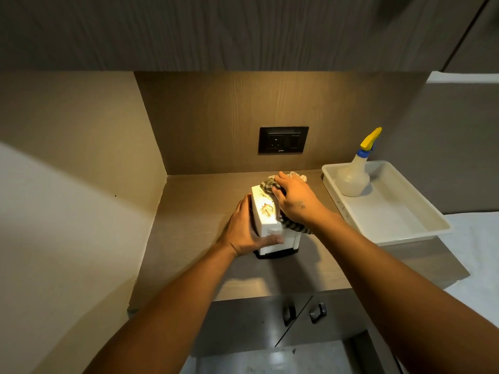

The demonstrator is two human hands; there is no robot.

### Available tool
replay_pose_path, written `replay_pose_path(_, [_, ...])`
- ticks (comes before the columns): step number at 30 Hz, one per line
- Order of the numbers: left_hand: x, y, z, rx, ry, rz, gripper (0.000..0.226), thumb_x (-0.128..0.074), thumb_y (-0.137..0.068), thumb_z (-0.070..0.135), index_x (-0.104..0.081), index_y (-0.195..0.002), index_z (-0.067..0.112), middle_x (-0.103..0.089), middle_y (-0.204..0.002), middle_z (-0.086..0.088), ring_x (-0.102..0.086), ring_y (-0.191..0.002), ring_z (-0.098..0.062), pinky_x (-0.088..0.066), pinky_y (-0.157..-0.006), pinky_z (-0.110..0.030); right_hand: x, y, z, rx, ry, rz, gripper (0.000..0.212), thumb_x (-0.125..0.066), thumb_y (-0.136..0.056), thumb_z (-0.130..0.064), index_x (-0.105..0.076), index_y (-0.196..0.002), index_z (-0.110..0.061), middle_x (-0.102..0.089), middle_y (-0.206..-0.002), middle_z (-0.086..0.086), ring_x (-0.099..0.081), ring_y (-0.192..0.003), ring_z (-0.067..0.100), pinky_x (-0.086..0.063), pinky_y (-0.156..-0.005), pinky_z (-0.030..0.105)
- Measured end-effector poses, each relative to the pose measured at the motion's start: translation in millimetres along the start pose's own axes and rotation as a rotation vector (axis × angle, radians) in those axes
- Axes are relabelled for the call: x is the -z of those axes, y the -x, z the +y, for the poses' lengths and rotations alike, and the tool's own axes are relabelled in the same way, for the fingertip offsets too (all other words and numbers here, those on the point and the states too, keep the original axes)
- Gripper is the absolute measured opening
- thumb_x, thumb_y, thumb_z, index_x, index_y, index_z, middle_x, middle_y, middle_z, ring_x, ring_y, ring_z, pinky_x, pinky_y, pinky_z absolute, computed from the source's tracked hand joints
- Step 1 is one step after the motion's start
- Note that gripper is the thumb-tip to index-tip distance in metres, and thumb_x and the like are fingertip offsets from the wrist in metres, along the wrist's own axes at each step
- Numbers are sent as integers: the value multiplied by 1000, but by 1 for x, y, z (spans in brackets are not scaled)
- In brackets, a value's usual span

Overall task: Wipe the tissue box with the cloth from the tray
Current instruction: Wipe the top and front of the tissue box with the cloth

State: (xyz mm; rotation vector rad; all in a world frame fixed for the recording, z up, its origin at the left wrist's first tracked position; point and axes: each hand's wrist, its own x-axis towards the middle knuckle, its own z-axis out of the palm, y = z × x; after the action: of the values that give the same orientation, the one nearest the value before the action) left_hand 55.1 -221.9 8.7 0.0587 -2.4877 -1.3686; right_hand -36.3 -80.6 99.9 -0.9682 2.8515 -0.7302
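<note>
A white tissue box (266,209) with an orange pattern on top stands on a dark base in the middle of the wooden counter. My left hand (245,228) grips its left side and front, thumb across the front face. My right hand (294,201) presses a grey striped cloth (293,225) onto the top right of the box. Part of the cloth bunches out behind my fingers, and another part hangs down the box's right side.
A white tray (391,209) sits on the counter to the right, holding a spray bottle (355,174) with a yellow trigger. A black wall socket (283,140) is behind the box. Walls close the counter at left and back. Cupboard handles (318,313) lie below the front edge.
</note>
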Motion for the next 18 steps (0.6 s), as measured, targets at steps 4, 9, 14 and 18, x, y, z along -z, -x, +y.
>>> replay_pose_path(4, [0,1,-1,-16,-6,-9,122,-98,-50,61,-40,-149,21,-53,-140,4,-53,-127,-13,-48,-105,-31,-8,30,17,59,-22,52,46,-46,-100,-31,-43,-144,-16,-39,-154,6,-21,-145,31,-10,-113,38])
replay_pose_path(9, [-4,-1,3,-23,-35,-53,125,-102,-49,55,-39,-151,18,-51,-140,4,-51,-126,-12,-45,-104,-28,1,26,26,-71,-78,28,46,-41,-102,-34,-41,-145,-19,-33,-157,4,-17,-146,29,-13,-116,46])
replay_pose_path(14, [1,0,2,-17,-54,-25,122,-102,-50,57,-41,-148,18,-52,-136,3,-52,-124,-15,-48,-105,-36,2,-12,-9,33,73,-40,34,-41,-102,-30,-59,-125,-14,-56,-134,10,-42,-125,32,-27,-108,50])
replay_pose_path(18, [2,-1,4,-21,-62,-17,123,-102,-50,54,-40,-149,16,-52,-140,1,-51,-127,-15,-46,-108,-31,-1,8,-8,283,117,36,25,-45,-98,-25,-60,-114,-13,-61,-115,7,-44,-107,24,-34,-97,53])
